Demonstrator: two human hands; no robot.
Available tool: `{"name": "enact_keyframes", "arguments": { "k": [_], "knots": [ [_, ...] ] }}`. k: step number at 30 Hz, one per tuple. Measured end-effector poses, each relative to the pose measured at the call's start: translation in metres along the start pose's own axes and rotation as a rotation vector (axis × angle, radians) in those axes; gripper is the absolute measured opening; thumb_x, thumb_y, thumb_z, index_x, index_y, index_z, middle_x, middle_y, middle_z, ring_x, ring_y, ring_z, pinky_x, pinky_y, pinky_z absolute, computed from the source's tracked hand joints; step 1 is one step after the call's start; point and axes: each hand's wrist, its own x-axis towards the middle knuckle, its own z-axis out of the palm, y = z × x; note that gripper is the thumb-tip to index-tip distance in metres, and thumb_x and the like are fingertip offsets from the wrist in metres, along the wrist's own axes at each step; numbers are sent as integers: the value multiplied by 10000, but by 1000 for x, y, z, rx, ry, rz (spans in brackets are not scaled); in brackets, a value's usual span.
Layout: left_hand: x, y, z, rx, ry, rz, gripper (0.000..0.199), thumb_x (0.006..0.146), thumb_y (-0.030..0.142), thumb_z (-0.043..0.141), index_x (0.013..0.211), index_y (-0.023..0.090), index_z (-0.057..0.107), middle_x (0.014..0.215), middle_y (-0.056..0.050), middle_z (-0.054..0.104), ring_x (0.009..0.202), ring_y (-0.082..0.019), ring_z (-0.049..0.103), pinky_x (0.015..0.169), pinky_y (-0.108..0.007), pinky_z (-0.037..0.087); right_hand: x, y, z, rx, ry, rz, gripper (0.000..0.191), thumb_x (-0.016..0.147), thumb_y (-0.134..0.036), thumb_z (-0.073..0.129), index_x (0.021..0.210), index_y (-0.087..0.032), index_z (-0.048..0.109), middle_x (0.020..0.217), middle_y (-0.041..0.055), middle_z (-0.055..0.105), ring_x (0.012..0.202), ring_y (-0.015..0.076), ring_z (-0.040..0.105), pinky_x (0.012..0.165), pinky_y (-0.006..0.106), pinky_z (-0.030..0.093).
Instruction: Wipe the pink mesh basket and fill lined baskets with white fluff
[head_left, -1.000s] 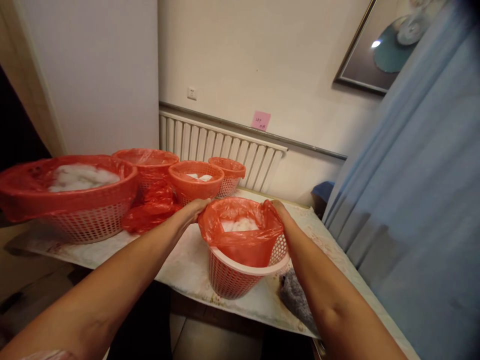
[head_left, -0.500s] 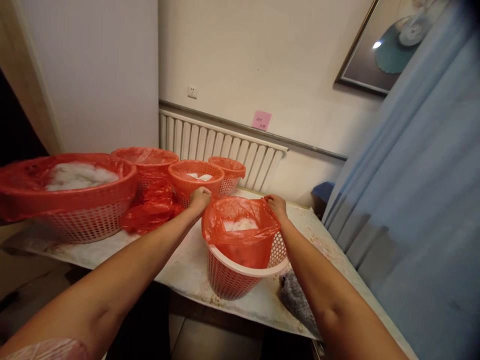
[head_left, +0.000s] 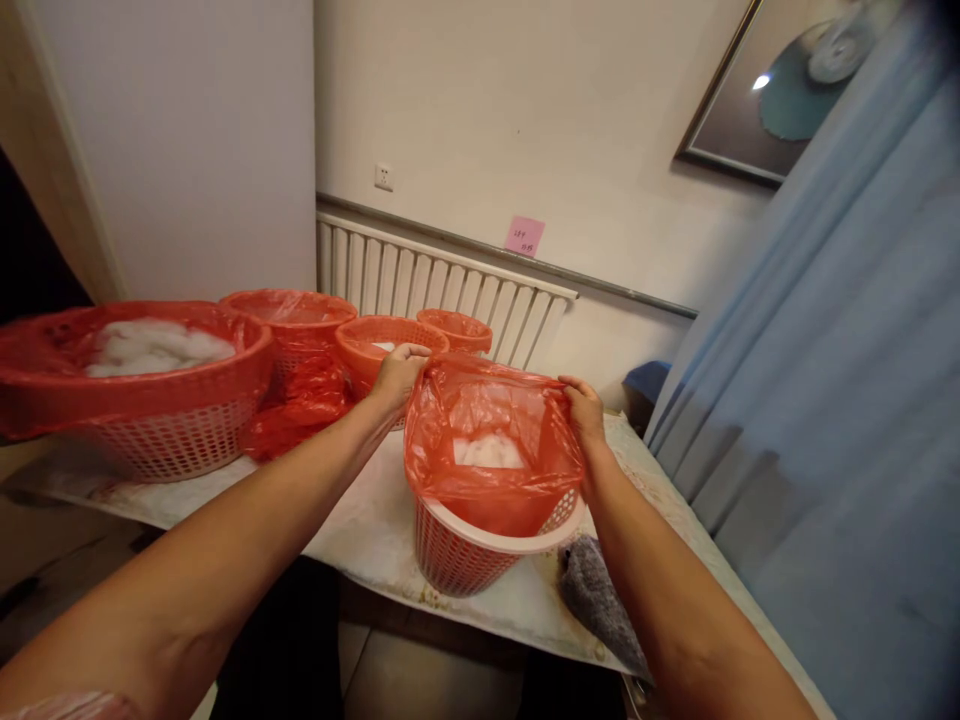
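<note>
Head view, the only one: two bare arms reach forward over a table (head_left: 360, 520) with a pale, patterned cover. Near the middle of its near edge stands a white perforated basket (head_left: 469, 555), upright, holding a translucent red plastic bag (head_left: 499, 500) with soft white material (head_left: 489, 451) inside it.

The left hand (head_left: 399, 375) grips the bag's far left edge, fingers bent and closed on the film. The right hand (head_left: 585, 405) pinches the far right edge between thumb and fingers. The bag's mouth is spread wide between them, its far side raised above the basket's rim.

Along the table's left part and towards its far edge are four more red-lined baskets; the large one (head_left: 176, 440) at the left end holds white stuff too (fluffy, as far as I can tell from here). A crumpled red bag (head_left: 300, 415) lies just beside it. By the near edge, right of the front basket, a grey cloth (head_left: 596, 595) lies partly behind the right forearm. A blue curtain (head_left: 817, 380) hangs beside the right edge.
</note>
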Motion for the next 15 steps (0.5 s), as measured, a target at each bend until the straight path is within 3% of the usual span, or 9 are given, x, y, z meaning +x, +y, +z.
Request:
{"name": "enact_keyframes", "arguments": {
  "k": [4,6,8,11,15],
  "knots": [
    [-17,12,-15,-155,-227,-89,234,632,234,735,816,165,608,672,-3,646,576,-134,611,594,-262,519,-23,-8,-37,178,-112,111,308,649,-285,650,944,-198,664,736,-1,696,617,148,631,628,272,536],
    [-25,12,-24,-243,-358,-125,250,673,289,737,866,160,644,763,-31,684,665,-149,648,637,-262,534,-35,-12,-59,281,-250,166,324,655,-302,715,960,-204,676,788,3,711,646,141,648,649,262,538],
    [-30,9,-34,-250,-402,-136,269,719,344,708,914,163,671,854,-53,708,741,-163,667,661,-260,540,-45,-15,-79,298,-404,199,386,695,-365,738,1044,-213,675,910,27,731,747,156,679,730,286,547],
    [-37,3,-46,-87,-422,-94,309,693,314,724,966,174,695,908,-63,724,788,-198,674,681,-285,549,-58,-15,-101,162,-565,191,519,734,-435,734,1202,-242,622,1078,69,720,997,222,675,898,391,522],
    [-51,4,-45,213,-657,-52,273,598,206,757,869,190,727,884,-47,734,835,-269,657,697,-325,549,-74,-19,-102,-172,-648,24,673,675,-377,794,1302,-281,568,1363,73,577,1272,281,524,1059,485,421]
  ]
}}
